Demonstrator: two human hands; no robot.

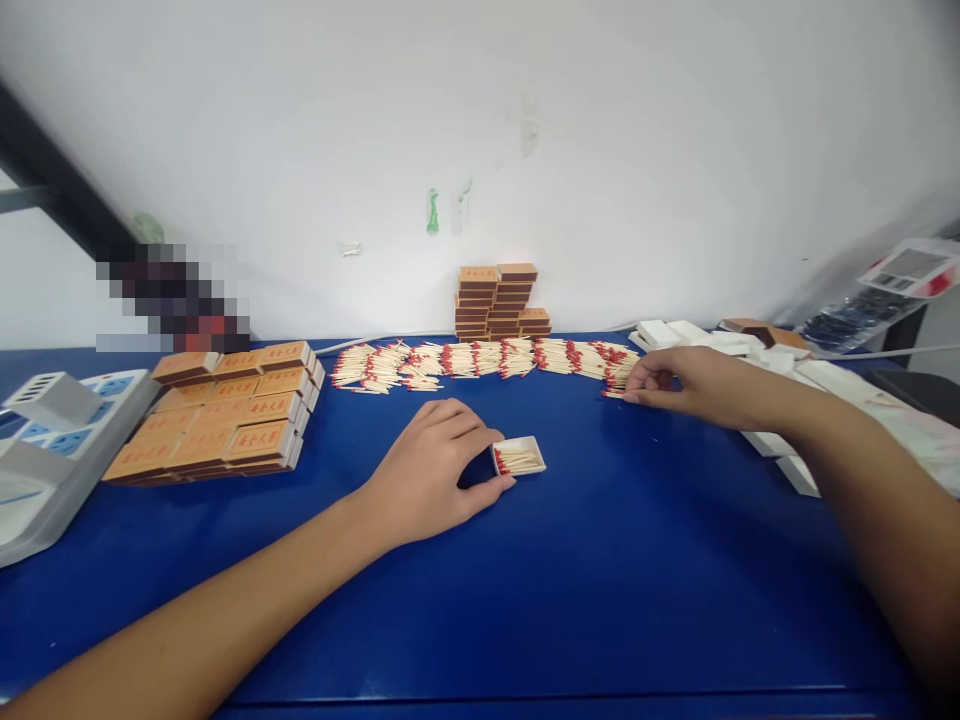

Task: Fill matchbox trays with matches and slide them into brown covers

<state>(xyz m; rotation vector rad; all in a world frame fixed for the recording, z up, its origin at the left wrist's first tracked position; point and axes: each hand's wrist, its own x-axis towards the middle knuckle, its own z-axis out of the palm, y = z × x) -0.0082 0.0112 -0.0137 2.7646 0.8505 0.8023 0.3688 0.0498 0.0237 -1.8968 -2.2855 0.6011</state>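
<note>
My left hand grips the left end of a small white matchbox tray between thumb and fingers. In the tray lies a layer of matches, red heads toward my left hand. Farther right, my right hand is closed in a pinch at the right end of a long row of loose matches. Its fingertips touch a few matches there; how many they hold is hidden. The row runs along the back of the blue table, heads pointing various ways.
Orange matchboxes are stacked at the left, beside a white power strip. More matchboxes stand piled against the wall. White trays lie heaped at the right under my forearm, near a clear plastic package.
</note>
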